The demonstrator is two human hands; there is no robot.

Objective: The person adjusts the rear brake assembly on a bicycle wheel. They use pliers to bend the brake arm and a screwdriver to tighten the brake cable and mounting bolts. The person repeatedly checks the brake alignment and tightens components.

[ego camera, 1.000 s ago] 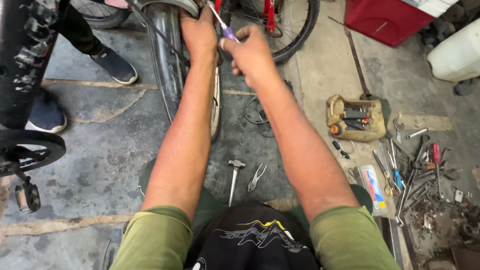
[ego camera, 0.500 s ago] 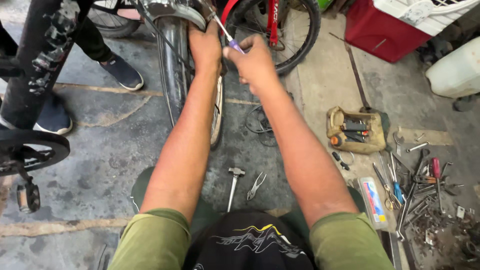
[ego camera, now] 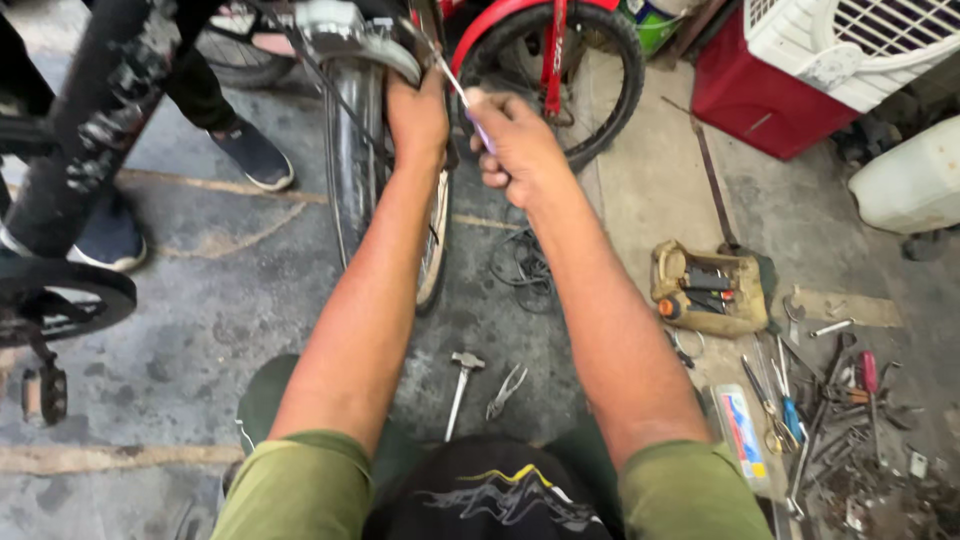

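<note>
- Gripping the thin metal-shafted screwdriver with a purple handle [ego camera: 470, 112], the right hand [ego camera: 520, 150] is closed around it, tip angled up toward the shiny silver mudguard [ego camera: 355, 40].
- The left hand [ego camera: 418, 118] is clamped around the black bicycle tyre [ego camera: 350, 170] just below that mudguard.
- Risk: the tip could slip off and jab the left hand, which sits right beside it.
- A slipped tip could also gouge the tyre.

Right hand [ego camera: 520, 150] w/ screwdriver [ego camera: 462, 95] — now lower, nearer the left hand [ego camera: 418, 115] — camera view tilted up.
</note>
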